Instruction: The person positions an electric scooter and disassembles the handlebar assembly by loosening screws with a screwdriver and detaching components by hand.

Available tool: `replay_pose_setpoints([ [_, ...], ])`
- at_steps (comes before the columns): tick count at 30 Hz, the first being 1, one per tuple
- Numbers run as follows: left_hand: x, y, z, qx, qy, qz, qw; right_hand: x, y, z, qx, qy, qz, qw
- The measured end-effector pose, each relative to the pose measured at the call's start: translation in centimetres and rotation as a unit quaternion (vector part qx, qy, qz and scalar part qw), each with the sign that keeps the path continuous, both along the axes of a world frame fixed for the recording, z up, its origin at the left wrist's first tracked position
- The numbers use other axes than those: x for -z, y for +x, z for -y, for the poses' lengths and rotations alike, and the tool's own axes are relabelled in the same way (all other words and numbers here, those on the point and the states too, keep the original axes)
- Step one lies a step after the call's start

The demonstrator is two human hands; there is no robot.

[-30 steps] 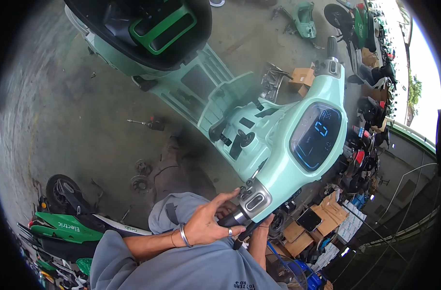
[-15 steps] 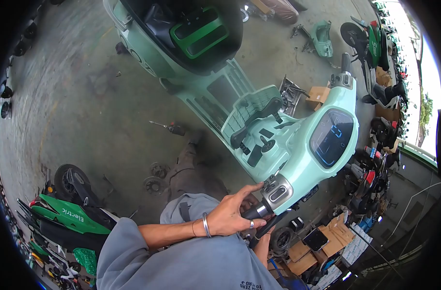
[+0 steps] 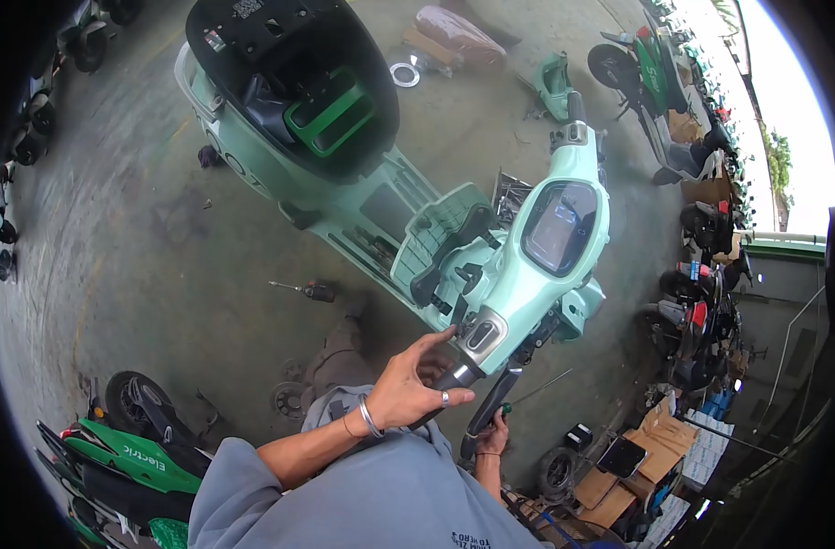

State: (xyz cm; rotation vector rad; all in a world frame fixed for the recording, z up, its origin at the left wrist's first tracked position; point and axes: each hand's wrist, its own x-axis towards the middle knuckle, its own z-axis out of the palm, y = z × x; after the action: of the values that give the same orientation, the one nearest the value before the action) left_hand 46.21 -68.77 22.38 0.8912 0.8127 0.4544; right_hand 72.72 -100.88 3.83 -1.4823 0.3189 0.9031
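A mint-green scooter (image 3: 518,316) stands before me, its handlebar reaching toward my body. My left hand (image 3: 408,386), with a ring and a bracelet, is closed around the black handlebar grip (image 3: 458,376). One finger stretches toward the grey switch housing (image 3: 482,335). Beyond the grip, my right hand (image 3: 493,432) is closed on a screwdriver (image 3: 541,386) with a green handle and a long thin shaft. A black lever (image 3: 492,403) lies between my two hands and partly covers the right one. The scooter's display (image 3: 559,229) faces up.
A power drill (image 3: 317,291) lies on the floor left of the scooter. A green motorbike (image 3: 139,453) is at lower left. Cardboard boxes (image 3: 664,435) and a small wheel (image 3: 556,470) sit at lower right. Several parked bikes line the right side.
The view has shifted, so the scooter appears further left. My right hand, mostly hidden behind the grip before, now shows with the screwdriver. My left hand stays on the grip.
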Motion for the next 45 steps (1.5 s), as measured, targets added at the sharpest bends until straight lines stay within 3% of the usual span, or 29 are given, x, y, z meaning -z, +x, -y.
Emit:
replay_pose_setpoints([
  [4,0.1,0.1,0.1,-0.012,0.019,0.002,1.000,0.6,-1.4,2.5,0.063,-0.044,0.004,0.997],
  [7,-0.7,0.1,-0.2,-0.019,-0.036,0.025,0.999,1.4,-2.4,5.0,0.089,-0.075,-0.013,0.993],
  [10,-0.4,0.2,-0.1,-0.016,0.026,0.000,1.000,2.6,-3.5,7.8,0.112,-0.090,-0.035,0.989],
  [16,-0.5,0.2,0.0,-0.012,0.035,-0.001,0.999,5.0,-5.2,10.4,0.131,-0.127,-0.107,0.977],
  [23,-0.9,0.3,0.2,-0.005,0.032,-0.005,0.999,7.5,-5.1,9.8,0.143,-0.091,-0.143,0.975],
  [28,-0.9,0.3,0.3,-0.011,0.066,-0.006,0.998,6.2,-5.3,7.4,0.135,-0.088,-0.139,0.977],
  [36,0.1,-0.7,2.0,-0.058,-0.099,0.105,0.988,8.6,-5.1,11.2,0.044,-0.140,-0.129,0.981],
  [38,2.7,-1.6,4.4,-0.131,-0.247,0.156,0.947,9.1,-6.1,12.2,0.051,-0.137,-0.151,0.978],
  [40,6.8,-2.9,6.8,-0.158,-0.296,0.155,0.929,12.5,-5.9,15.5,0.009,-0.143,-0.113,0.983],
  [41,8.2,-3.9,8.2,-0.146,-0.302,0.037,0.941,12.8,-6.1,17.0,-0.078,-0.162,-0.098,0.979],
  [42,9.9,-4.6,8.8,-0.128,-0.294,-0.073,0.944,12.0,-6.4,16.5,-0.162,-0.225,0.034,0.960],
  [44,13.6,-6.1,10.5,-0.108,-0.284,-0.132,0.944,14.3,-4.9,18.4,-0.078,-0.234,-0.127,0.961],
  [45,16.0,-6.7,11.0,-0.106,-0.274,-0.147,0.945,12.7,-4.8,17.2,-0.065,-0.254,-0.140,0.955],
])
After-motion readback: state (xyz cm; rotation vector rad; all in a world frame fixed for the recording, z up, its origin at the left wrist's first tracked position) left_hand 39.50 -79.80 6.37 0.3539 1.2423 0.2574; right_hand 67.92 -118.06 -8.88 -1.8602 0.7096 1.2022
